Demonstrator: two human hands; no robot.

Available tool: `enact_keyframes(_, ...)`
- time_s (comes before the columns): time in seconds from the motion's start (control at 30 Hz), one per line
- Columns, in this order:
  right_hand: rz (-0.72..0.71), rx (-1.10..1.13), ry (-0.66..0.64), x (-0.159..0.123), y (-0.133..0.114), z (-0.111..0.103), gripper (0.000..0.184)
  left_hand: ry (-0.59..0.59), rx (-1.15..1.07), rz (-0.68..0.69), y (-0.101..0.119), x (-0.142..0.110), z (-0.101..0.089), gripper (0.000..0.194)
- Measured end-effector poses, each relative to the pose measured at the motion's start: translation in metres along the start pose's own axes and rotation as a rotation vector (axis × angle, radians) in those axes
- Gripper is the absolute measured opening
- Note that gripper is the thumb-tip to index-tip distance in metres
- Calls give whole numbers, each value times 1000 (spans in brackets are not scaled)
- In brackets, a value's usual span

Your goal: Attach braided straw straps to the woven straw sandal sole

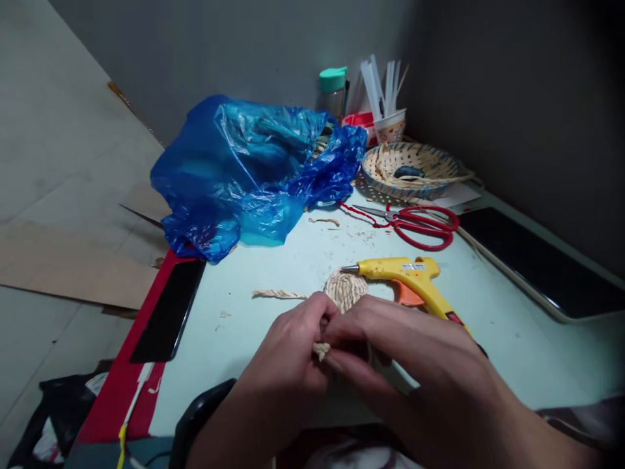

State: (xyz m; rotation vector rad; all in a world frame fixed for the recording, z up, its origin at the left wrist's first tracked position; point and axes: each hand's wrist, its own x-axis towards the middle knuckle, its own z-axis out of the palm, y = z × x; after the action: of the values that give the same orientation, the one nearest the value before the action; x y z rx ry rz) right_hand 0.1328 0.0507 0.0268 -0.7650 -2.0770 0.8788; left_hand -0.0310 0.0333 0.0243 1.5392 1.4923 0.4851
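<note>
Both my hands meet over the near part of the table, closed around a cream twisted cord (321, 351). A short end of it pokes out between my left hand (293, 339) and my right hand (390, 339). Just beyond my fingers lies a flat coil of the same cord (346, 290), partly covered by my knuckles. Another stretch of cord (278, 295) points left on the tabletop. The yellow glue gun (415, 273) with an orange trigger lies on its side, its metal nozzle at the coil's upper edge.
Red-handled scissors (424, 227) lie behind the glue gun. A crumpled blue plastic bag (244, 169) fills the back left. A woven basket (415, 170), a cup of glue sticks (390, 127) and a green-lidded bottle (332, 91) stand behind. A phone (168, 312) lies left, a tablet (541, 260) right.
</note>
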Motion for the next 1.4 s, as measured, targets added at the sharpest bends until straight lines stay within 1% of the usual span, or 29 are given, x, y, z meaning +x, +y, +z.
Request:
enact_keyframes(0.1, 95, -23, 8, 1, -2, -3, 18, -29, -29, 97, -2, -3, -2, 11)
enact_keyframes(0.2, 140, -46, 37, 2, 0, -9, 15, -80, -34, 143, -1, -5, -9, 4)
enact_keyframes(0.27, 166, -50, 81, 4, 3, -13, 15, -111, -23, 125, 2, -7, -15, 13)
enact_keyframes(0.37, 190, 29, 90, 6, 7, -16, 15, -96, 39, 108, 8, -9, -25, 29)
enact_keyframes(0.5, 255, 164, 32, 5, 8, -17, 13, -68, 191, 150, 11, -8, -30, 28)
enact_keyframes(0.57, 258, 167, 11, 2, 8, -18, 11, -74, 264, 178, 11, -5, -29, 26)
enact_keyframes(0.63, 213, 122, -11, -1, 8, -20, 10, -75, 307, 199, 12, -2, -27, 26)
enact_keyframes(0.73, 151, 44, -32, -4, 10, -24, 10, -82, 365, 190, 15, 1, -27, 30)
enact_keyframes(0.8, 154, 16, -20, -4, 12, -26, 2, -116, 413, 179, 17, 2, -28, 33)
enact_keyframes(0.87, 171, 13, -11, -3, 14, -27, 6, -150, 437, 185, 21, 2, -31, 33)
enact_keyframes(0.93, 202, 41, 27, -2, 16, -28, 8, -163, 448, 204, 23, 4, -34, 29)
enact_keyframes(1.0, 251, 91, 108, 0, 19, -29, 8, -144, 497, 205, 23, 9, -39, 27)
enact_keyframes(1.03, 279, 127, 148, 0, 21, -30, 8, -115, 539, 197, 22, 13, -42, 26)
enact_keyframes(1.13, 349, 260, 221, 0, 27, -35, 10, 20, 647, 175, 14, 27, -52, 24)
enact_keyframes(1.2, 391, 353, 244, -3, 31, -39, 10, 78, 650, 168, 7, 37, -59, 22)
enact_keyframes(1.3, 422, 420, 256, -8, 37, -43, 12, 87, 594, 147, 0, 50, -66, 22)
enact_keyframes(1.4, 454, 421, 271, -12, 44, -47, 17, 60, 477, 162, -1, 53, -70, 24)
